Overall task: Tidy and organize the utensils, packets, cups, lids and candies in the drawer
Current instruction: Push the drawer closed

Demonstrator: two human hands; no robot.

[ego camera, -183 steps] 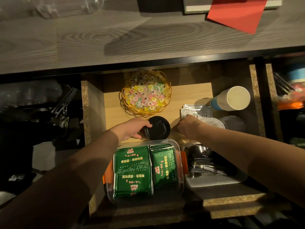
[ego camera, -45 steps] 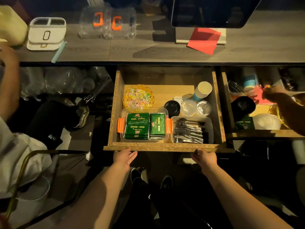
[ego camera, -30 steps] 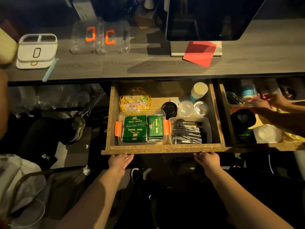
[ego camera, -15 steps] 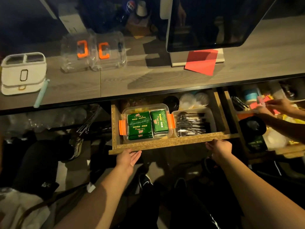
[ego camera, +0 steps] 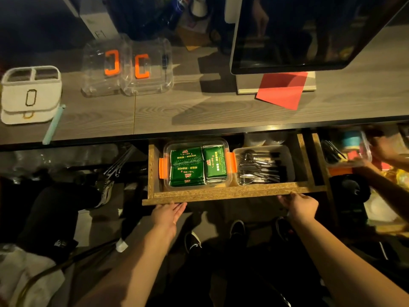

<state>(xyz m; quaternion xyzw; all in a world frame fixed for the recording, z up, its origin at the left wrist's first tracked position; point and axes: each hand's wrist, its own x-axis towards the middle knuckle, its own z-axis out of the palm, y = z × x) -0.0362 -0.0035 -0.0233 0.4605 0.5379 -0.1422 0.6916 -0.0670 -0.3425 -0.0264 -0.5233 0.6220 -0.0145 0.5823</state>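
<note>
The chipboard drawer sits partly slid under the desk. Only its front half shows. Inside, a clear box with orange clips holds green packets. Beside it on the right a clear tray holds metal utensils. Clear lids peek out under the desk edge; the candy basket and cups are hidden. My left hand presses its flat fingers against the drawer's front edge. My right hand touches the front edge at the right, fingers slightly bent.
On the desk stand a monitor, a red paper, two clear boxes with orange clips and a white caddy. Another person's hands work in the neighbouring drawer on the right. Someone's leg and shoe are at the left.
The drawer has slid further in under the desk with both my hands on its front edge. The candy basket, cups and black lid have gone out of sight.
</note>
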